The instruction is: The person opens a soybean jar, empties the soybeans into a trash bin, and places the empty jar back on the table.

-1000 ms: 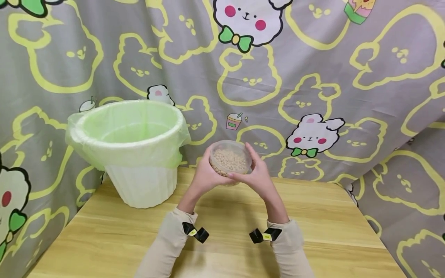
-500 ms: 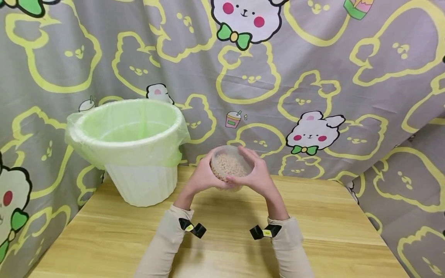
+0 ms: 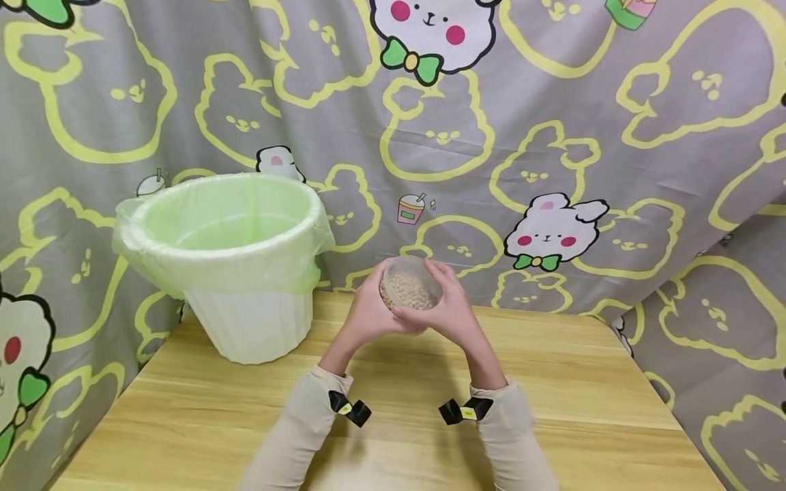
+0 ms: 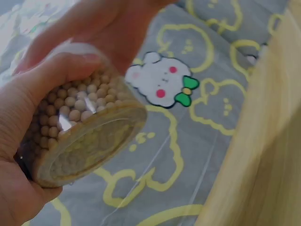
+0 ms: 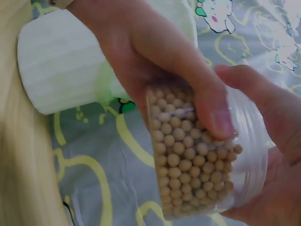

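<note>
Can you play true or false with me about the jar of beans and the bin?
1. Both hands hold the jar. True: the left hand and right hand wrap around it.
2. The jar is empty. False: it is full of small round beige beans.
3. The bin has a green bag inside. True.
4. The jar stands on the table. False: it is held up in the air above it.
5. The bin is on the person's right. False: it stands on their left side of the table.
</note>
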Available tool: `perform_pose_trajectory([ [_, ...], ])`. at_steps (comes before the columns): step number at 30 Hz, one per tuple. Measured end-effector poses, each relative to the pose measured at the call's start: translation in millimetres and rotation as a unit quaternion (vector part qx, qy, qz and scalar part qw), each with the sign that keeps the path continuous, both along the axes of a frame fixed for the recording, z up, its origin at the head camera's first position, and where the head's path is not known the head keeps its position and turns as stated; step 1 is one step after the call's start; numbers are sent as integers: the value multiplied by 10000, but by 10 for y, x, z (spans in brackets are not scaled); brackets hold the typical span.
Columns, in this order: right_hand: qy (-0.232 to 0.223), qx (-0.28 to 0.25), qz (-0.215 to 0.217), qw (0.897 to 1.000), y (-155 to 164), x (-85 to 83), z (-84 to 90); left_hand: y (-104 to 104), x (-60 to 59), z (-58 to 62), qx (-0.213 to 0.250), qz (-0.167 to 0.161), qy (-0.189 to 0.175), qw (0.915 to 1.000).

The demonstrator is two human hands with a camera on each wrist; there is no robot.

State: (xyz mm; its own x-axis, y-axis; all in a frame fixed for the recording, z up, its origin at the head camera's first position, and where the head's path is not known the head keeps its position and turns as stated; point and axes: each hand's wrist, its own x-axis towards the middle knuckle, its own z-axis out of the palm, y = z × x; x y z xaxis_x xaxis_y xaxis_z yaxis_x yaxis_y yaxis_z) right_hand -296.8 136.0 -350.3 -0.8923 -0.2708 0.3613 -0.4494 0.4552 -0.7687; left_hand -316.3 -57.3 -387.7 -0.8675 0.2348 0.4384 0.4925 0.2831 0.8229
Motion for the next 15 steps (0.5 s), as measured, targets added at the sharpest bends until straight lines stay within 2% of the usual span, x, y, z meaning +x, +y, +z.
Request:
perform_pose_trajectory([
  [2,125,35,58,9999,12,-11,-7,9,-1,-13,-53,-22,44,10000],
  [3,190,85,151,9997,37,-22,-12,0,-7,-20,-21,-162,10,9999],
  [5,335,227,512,9979,107,-39,-15,-38,-31,-36,70,-602,-81,9981],
  [8,460,408,1153,9914,220,-73,-16,-98,-64,-38,247,-1411,-275,9893],
  [10,434,466,1406,9880,263,-80,-6,-110,-78,-32,281,-1669,-329,9850],
  [12,288,534,1336,9892,274,-75,2,-93,-81,-40,312,-1541,-368,9869],
  [15,-97,449,760,9961,218,-48,9,-20,-70,-67,230,-814,-322,9959],
])
